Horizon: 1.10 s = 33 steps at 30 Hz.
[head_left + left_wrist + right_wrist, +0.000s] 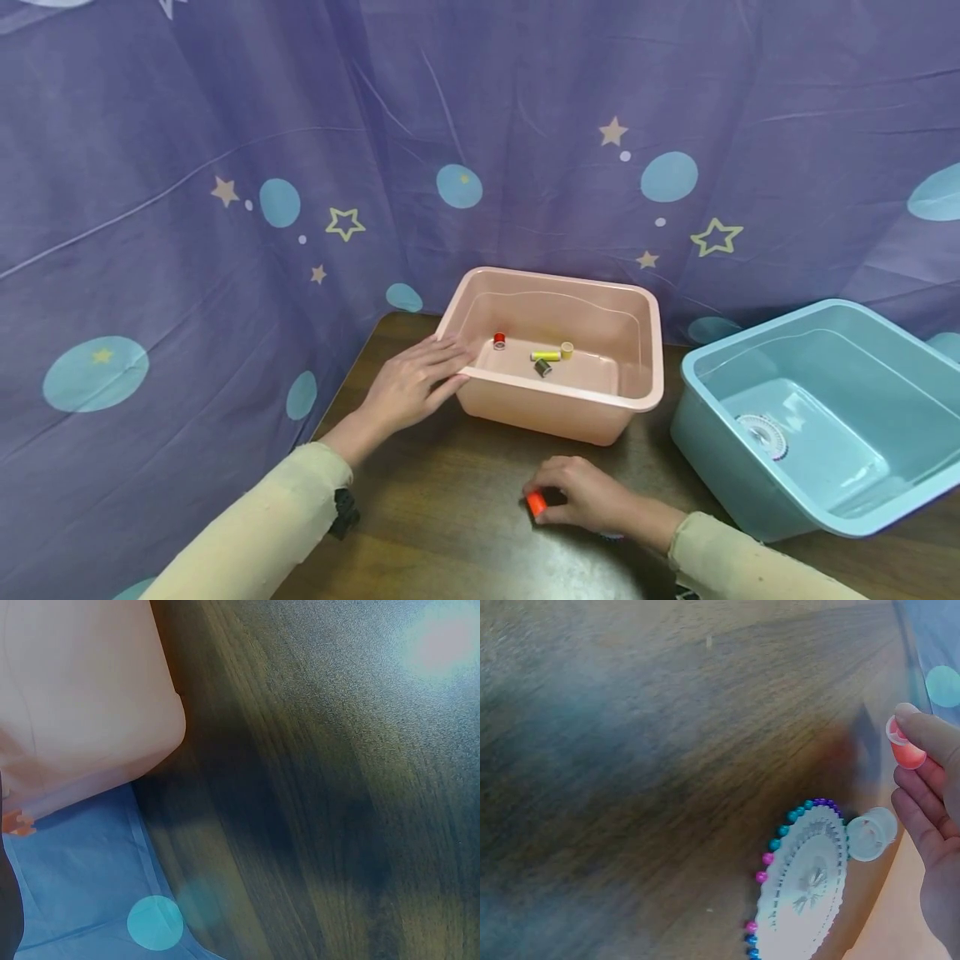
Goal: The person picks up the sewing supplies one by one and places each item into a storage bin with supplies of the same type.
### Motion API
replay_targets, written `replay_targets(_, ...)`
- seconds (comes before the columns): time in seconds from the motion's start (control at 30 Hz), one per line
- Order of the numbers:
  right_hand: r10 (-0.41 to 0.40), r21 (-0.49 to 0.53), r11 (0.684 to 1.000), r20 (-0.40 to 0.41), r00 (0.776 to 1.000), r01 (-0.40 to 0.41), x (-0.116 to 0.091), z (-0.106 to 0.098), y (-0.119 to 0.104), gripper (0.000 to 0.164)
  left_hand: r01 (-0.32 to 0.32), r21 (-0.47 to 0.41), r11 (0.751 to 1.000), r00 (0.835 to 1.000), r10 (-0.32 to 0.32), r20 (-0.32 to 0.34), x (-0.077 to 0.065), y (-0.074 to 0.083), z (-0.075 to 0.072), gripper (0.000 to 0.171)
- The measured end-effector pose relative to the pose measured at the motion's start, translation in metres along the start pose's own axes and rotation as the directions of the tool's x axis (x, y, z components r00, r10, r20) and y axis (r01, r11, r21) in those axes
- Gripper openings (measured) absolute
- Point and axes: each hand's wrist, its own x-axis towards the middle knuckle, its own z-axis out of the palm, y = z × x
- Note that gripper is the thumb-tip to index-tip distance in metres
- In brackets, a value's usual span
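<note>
We have open path from right hand [581, 493] with orange spool [536, 503] across table [442, 517] to pink bin [555, 391]; near wall bars us low, open top lets us in. Left hand [416, 379] blocks near left corner. Teal bin [735, 479] leaves us narrow gap between bins. Curtain [525, 125] closes back. Pin wheel [802, 885] obstructs beneath right wrist.

Your right hand [573, 493] pinches a tilted orange spool [536, 504]. Your left hand [412, 379] rests on the pink basin [551, 412], upright near the table's [442, 500] far edge, four spools [545, 356] inside
</note>
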Motion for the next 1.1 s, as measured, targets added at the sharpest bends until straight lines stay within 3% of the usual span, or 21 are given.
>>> replay_targets(0.47,-0.041,-0.029,0.999,-0.103,0.994,0.039,0.015,-0.015,-0.012,0.030,0.002,-0.001,1.000,1.000,-0.002,-0.003,-0.001,0.000,0.000,0.044)
replay_targets(0.77,-0.065,-0.059,0.997,-0.118,0.991,0.058,0.027,-0.031,-0.020,0.031,-0.006,-0.016,1.000,1.000,0.006,-0.011,0.000,0.000,0.001,0.043)
replay_targets(1.1,-0.020,-0.068,0.998,-0.119,0.993,0.012,0.038,-0.051,-0.030,0.034,0.005,0.001,1.000,1.000,-0.005,0.001,0.000,0.001,-0.001,0.042)
